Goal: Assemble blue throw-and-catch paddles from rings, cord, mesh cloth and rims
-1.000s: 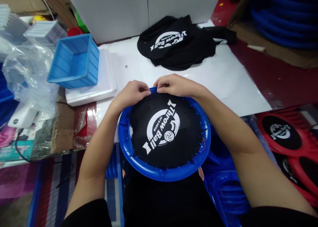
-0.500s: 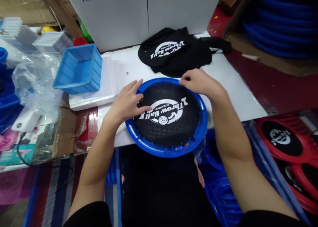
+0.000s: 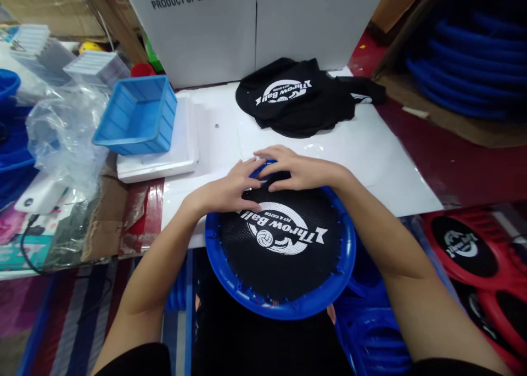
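Observation:
A round blue plastic disc (image 3: 230,271) with a black mesh net (image 3: 288,266) printed "Throw Ball" rests against the near edge of the white table top (image 3: 370,145) and over my lap. My left hand (image 3: 230,186) and my right hand (image 3: 296,170) meet at the disc's far rim, fingers bent and pressing on the mesh edge there. A pile of loose black nets (image 3: 300,96) with the same print lies further back on the table.
A light blue tray (image 3: 138,115) sits on white foam at the left, beside crumpled clear plastic (image 3: 61,134). White cartons (image 3: 255,19) stand behind. Red discs (image 3: 469,244) lie at the right, blue rings (image 3: 465,52) at the far right and below the disc.
The disc has been turned, so the print now reads the other way up, and pulled nearer to me. Both hands came together again at its far rim.

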### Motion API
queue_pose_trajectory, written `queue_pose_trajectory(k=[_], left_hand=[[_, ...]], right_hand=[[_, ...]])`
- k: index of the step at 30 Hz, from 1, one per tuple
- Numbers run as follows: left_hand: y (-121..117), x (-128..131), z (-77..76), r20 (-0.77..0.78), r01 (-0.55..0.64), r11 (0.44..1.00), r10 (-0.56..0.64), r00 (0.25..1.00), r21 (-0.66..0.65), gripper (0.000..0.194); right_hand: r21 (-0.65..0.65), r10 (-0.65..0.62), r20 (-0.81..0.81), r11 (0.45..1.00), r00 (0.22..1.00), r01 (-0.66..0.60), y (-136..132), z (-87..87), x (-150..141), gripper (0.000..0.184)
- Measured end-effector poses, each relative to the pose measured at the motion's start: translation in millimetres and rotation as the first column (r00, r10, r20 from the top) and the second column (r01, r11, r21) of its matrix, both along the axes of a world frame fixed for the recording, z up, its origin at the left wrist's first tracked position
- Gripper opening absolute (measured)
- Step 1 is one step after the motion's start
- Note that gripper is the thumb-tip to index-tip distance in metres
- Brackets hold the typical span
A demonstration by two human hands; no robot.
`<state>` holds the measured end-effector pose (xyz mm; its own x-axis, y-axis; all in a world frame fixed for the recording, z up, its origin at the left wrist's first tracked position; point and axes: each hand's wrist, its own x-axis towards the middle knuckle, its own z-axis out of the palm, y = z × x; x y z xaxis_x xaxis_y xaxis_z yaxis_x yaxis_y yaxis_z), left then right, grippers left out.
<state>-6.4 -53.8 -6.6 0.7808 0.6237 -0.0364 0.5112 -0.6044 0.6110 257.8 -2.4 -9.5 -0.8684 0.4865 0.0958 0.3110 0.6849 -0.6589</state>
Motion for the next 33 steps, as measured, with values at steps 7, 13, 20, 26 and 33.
queue_pose_trajectory(k=[7,13,20,26,33], left_hand=[[5,-15,16.2,-0.004,-0.184,0.981,0.184,0.983,-0.062,0.023],[9,-23,24.4,0.063,-0.203,0.976,0.208,0.976,-0.076,0.019],[13,-22,16.6,0.087,-0.378,0.926,0.377,0.922,-0.003,0.015],[13,-25,18.7,0.062,-0.362,0.932,0.36,0.931,0.028,0.016],[23,-24,8.7,0.169,-0.41,0.91,0.414,0.895,-0.055,0.017]], right_hand=[[-0.131,-0.031,0.094,0.99,0.995,0.044,0,8.2,9,0.024],[-0.192,-0.082,0.015,0.978,0.997,0.083,0,16.5,12,0.027],[-0.187,-0.202,0.01,0.962,0.979,0.2,2,5.9,11,0.033],[-0.071,-0.2,0.006,0.977,0.98,0.2,4,-0.7,1,0.03],[-0.083,-0.16,0.025,0.983,0.987,0.162,7,-3.3,2,0.029]])
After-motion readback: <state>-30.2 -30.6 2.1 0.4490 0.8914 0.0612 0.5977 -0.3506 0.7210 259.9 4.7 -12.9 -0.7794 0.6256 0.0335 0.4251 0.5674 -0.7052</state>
